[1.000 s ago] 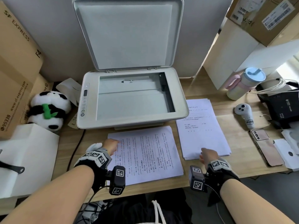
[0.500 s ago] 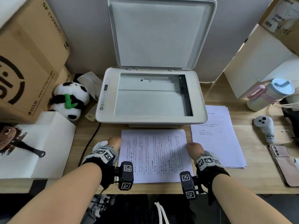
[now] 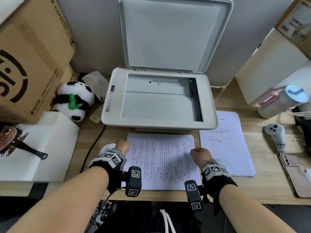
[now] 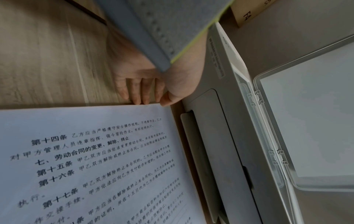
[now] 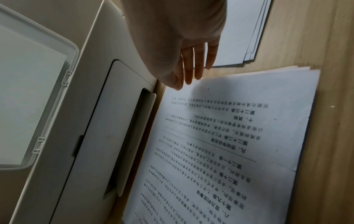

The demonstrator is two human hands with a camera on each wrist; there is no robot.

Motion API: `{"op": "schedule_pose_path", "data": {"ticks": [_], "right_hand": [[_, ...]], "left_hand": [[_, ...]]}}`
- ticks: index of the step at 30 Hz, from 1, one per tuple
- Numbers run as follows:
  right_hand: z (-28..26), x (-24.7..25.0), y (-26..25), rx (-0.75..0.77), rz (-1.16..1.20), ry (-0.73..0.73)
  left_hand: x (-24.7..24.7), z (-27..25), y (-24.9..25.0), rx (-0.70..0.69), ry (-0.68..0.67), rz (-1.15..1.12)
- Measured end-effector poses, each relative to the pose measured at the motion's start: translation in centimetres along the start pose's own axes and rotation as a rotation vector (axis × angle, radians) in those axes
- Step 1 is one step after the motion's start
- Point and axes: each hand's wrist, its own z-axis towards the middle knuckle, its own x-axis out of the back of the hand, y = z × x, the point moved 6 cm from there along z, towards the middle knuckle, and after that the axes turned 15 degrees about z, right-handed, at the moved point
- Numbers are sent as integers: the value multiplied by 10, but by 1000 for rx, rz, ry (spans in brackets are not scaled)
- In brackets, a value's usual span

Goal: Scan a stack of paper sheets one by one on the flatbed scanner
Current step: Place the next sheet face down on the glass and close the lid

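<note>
The flatbed scanner [image 3: 210, 105] stands at the back of the desk with its lid [image 3: 171, 34] raised and its glass bare. A stack of printed sheets [image 3: 161, 162] lies flat on the desk in front of it. My left hand [image 3: 123, 145] rests at the stack's left edge; in the left wrist view its fingertips [image 4: 141, 100] are straight and touch that edge of the stack [image 4: 95, 159]. My right hand [image 3: 198, 153] is at the right edge; its fingers [image 5: 191, 72] are straight over the corner of the stack [image 5: 229, 144]. A second pile of sheets [image 3: 225, 145] lies to the right.
Cardboard boxes [image 3: 30, 56], a panda plush [image 3: 74, 100] and a remote [image 3: 96, 113] crowd the left. A cable [image 3: 90, 148] runs down the desk. A bottle [image 3: 282, 101], a controller [image 3: 276, 137] and a phone [image 3: 292, 172] sit at the right.
My right hand has moved left from the second pile to the right edge of the middle stack. My left hand has stayed at the left edge. My head has turned a little left.
</note>
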Motion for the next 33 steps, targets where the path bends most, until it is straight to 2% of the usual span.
{"op": "schedule_pose_path", "data": {"ticks": [2, 5, 11, 16, 19, 23, 26, 29, 33], "right_hand": [[-2, 0, -1, -25, 4, 7], [0, 1, -1, -71, -112, 12], [1, -3, 0, -53, -197, -43], [-3, -2, -3, -33, -151, -61], [-5, 3, -7, 14, -84, -22], [-4, 3, -11, 81, 98, -20], [-4, 2, -7, 60, 314, -6], [1, 4, 5, -5, 418, 2], [1, 17, 5, 6, 537, 44]], "left_hand": [[0, 4, 0, 13, 15, 43], [0, -2, 0, 28, 2, 102], [2, 10, -1, -63, 15, 364], [1, -6, 6, -55, 26, 277], [0, -11, 8, -33, 29, 125], [3, -13, 10, -43, 51, 53], [5, -14, 7, -44, 24, 58], [11, -22, 5, -52, 16, 83], [15, -34, 12, -134, -63, 142]]}}
